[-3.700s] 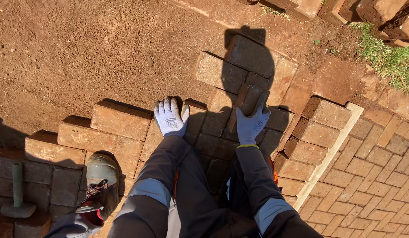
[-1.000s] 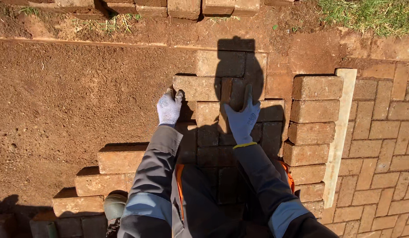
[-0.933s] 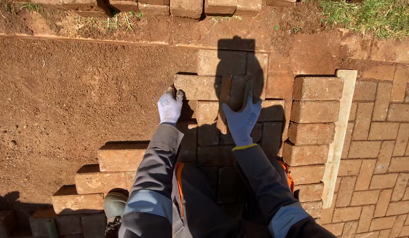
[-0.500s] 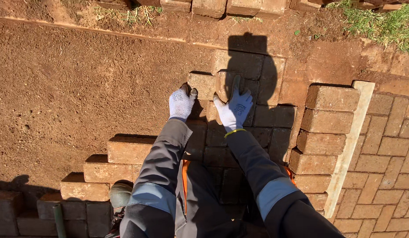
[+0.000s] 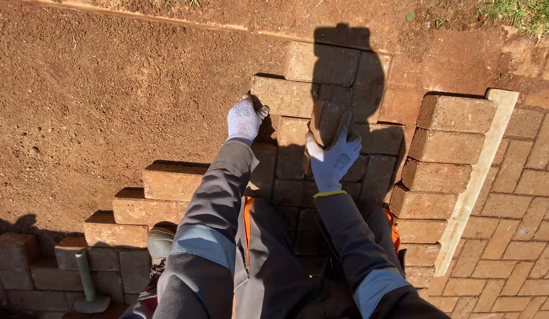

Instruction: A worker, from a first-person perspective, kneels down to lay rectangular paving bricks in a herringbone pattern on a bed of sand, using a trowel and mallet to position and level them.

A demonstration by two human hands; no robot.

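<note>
Sand bed [image 5: 103, 100], levelled reddish dirt, outdoors; pavers laid stepwise. Left hand [image 5: 245, 120], gloved, fingers curled on paver [image 5: 283, 96] edge at front row. Right hand [image 5: 333, 156] grips upright brick [image 5: 329, 123] w/ thumb up.

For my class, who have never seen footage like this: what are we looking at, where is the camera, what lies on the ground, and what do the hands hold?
There is no machine here. A person wears a camera on the head, so this one picture looks down along their grey sleeves to two gloved hands. The ground is bare red soil, partly covered with laid paving bricks. The left hand touches the end of a flat brick at the edge of the paving. The right hand grips a brick standing on edge, partly in the person's shadow. To the right, a stack of bricks sits beside a pale kerb. At lower left, a mallet rests on the paving.
</note>
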